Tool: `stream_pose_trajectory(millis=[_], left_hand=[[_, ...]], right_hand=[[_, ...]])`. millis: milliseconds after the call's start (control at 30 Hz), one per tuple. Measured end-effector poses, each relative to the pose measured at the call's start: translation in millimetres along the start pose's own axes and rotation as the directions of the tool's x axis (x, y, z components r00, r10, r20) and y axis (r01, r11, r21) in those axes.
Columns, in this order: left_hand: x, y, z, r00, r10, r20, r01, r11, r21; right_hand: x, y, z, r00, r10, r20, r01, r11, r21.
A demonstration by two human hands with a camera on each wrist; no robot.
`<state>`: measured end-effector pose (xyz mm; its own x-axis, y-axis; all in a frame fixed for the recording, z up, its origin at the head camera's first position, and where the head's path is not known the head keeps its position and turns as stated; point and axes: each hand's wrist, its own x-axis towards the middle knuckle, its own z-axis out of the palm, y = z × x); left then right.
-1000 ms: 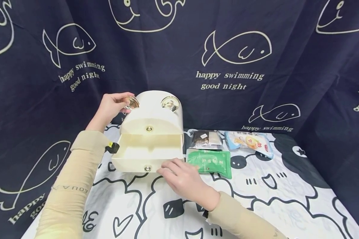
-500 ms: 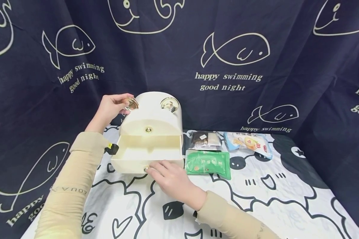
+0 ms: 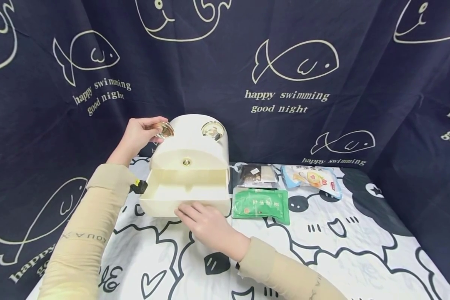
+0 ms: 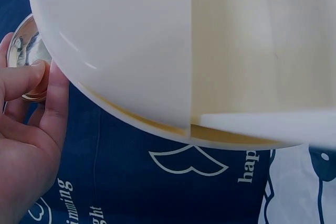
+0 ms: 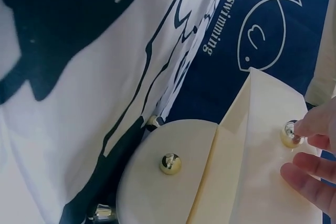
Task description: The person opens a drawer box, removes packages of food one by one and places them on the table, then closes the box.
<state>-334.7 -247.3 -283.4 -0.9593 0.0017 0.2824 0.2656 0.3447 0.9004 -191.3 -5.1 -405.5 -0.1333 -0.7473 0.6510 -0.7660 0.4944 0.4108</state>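
On the cloth with drawings (image 3: 159, 256), just beside a green packet (image 3: 261, 204): white box (image 3: 195, 143), bottom drawer (image 3: 157, 208) sticking out. Pinching its left gold disc (image 3: 166, 130) with the left hand (image 3: 136, 135); touching the bottom knob (image 5: 286, 136) with the right hand (image 3: 208, 225), cannot tell if gripping.

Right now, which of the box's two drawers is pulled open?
The lower drawer, its inside showing, the right hand at its knob; the upper drawer sits shut.

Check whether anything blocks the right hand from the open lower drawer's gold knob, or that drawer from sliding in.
Nothing visible does. The right hand is already at the gold knob; the green packet lies beside the lower drawer, apparently outside its path.
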Motion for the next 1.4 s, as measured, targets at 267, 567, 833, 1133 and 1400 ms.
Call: stream_pose_trajectory(millis=[267, 567, 833, 1133, 1400], left_hand=[[0.5, -0.6, -1.2, 1.0, 0.003, -0.001, -0.003, 1.0, -0.021], [0.0, 0.3, 0.2, 1.0, -0.004, -0.001, 0.004, 0.999, -0.049], [0.0, 0.8, 0.9, 1.0, 0.005, 0.002, -0.005, 0.999, -0.044], [1.4, 1.2, 0.5, 1.0, -0.011, 0.003, 0.011, 1.0, -0.024], [-0.2, 0.2, -0.2, 1.0, 0.0, 0.004, 0.0, 1.0, -0.016]], right_hand=[[6.4, -2, -2, 0.993, 0.025, 0.116, -0.028, 0.999, 0.022], [6.9, 1, 0, 0.99, 0.02, 0.138, -0.026, 0.999, 0.043], [6.5, 5, 2, 0.989, 0.03, 0.143, -0.039, 0.998, 0.058], [9.2, 9, 7, 0.99, 0.042, 0.138, -0.051, 0.997, 0.061], [11.7, 12, 13, 0.991, 0.053, 0.126, -0.063, 0.995, 0.081]])
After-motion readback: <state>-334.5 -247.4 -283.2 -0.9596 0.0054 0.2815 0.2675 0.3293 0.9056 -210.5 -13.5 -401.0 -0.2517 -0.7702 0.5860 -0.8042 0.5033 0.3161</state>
